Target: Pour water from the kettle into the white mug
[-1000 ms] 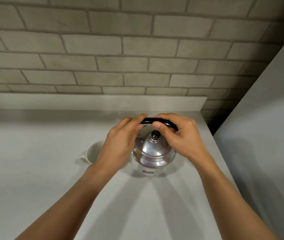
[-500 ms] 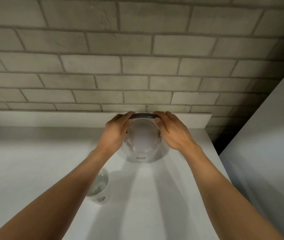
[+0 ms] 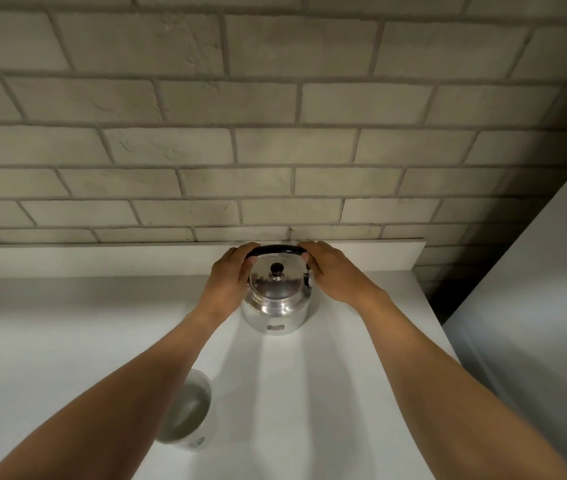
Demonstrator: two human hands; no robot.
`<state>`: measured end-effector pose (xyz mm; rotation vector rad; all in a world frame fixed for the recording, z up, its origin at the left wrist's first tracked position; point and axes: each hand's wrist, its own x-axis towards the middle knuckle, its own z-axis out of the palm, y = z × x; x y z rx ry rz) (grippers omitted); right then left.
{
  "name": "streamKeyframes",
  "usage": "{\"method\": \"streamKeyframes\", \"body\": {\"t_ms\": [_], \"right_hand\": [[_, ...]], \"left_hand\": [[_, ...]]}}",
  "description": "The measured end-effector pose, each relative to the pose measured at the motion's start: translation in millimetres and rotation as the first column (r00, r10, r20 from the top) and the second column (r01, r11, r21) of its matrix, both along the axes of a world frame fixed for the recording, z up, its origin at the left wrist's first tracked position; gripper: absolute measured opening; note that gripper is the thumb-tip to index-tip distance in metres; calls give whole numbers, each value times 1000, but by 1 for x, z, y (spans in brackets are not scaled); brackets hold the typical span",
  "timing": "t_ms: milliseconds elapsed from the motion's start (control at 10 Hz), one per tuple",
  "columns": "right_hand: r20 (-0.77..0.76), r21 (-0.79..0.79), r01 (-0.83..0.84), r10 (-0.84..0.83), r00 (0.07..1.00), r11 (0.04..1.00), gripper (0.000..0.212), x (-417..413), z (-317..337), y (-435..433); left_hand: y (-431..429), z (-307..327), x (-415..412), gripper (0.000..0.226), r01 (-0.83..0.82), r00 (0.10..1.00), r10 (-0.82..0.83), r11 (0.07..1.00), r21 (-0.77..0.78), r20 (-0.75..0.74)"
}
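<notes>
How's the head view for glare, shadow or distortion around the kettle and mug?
Head view: sharp, no motion blur; bright reflections on the kettle lid and body; soft forearm shadows streak the counter; the left forearm covers part of the white mug; wide-angle bending curves the brick wall; the right corner falls dark.

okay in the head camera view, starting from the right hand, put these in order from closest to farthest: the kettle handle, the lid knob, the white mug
From the right hand:
1. Kettle handle: black, its right end sits at the fingers, by the wall.
2. Lid knob: on top of the kettle, just left of the hand.
3. White mug: farthest, close to the camera, partly under the left forearm, with water in it.
</notes>
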<state>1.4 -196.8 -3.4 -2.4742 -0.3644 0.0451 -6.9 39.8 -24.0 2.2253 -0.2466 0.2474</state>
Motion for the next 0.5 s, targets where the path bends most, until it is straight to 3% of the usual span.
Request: {"method": "streamKeyframes", "body": {"t_ms": [400, 500], "right_hand": [[14, 14, 44, -44, 999, 999, 50, 6, 0, 1], [16, 63, 113, -114, 993, 992, 59, -5, 4, 4]], "left_hand": [[6, -2, 19, 33, 21, 999, -20, 1000, 13, -41], [3, 7, 14, 46, 28, 998, -26, 999, 38, -52]]}}
